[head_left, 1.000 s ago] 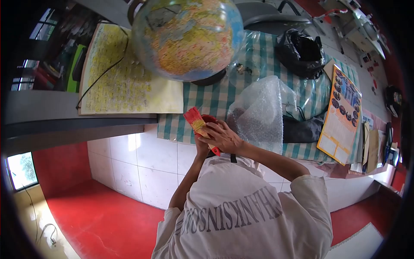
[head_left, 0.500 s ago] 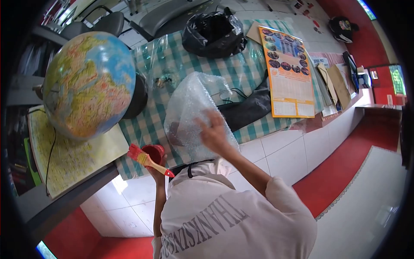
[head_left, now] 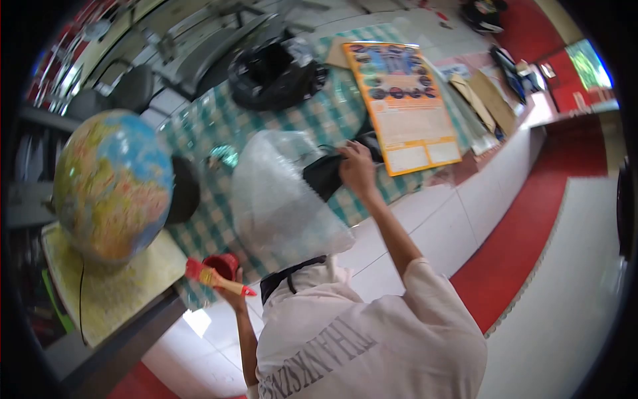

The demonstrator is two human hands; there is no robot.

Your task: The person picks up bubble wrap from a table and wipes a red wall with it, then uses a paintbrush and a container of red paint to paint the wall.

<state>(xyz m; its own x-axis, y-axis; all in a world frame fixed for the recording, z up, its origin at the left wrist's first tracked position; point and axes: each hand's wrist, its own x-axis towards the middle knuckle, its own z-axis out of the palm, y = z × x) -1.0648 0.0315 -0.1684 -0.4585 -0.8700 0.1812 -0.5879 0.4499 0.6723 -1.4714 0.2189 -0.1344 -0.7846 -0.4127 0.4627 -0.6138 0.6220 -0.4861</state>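
Black cloth half behind bubble wrap

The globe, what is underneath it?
The globe sits on a dark round base that rests on the checked tablecloth. Beside and below it lies a yellow map. The globe covers where the base joins it.

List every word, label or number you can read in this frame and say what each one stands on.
"THANKSINS…", upside down and partly cut off, on the back of the person's white shirt.
Orange poster: print too small and blurred to read.
Globe and the yellow map sheet: lettering too blurred to read.
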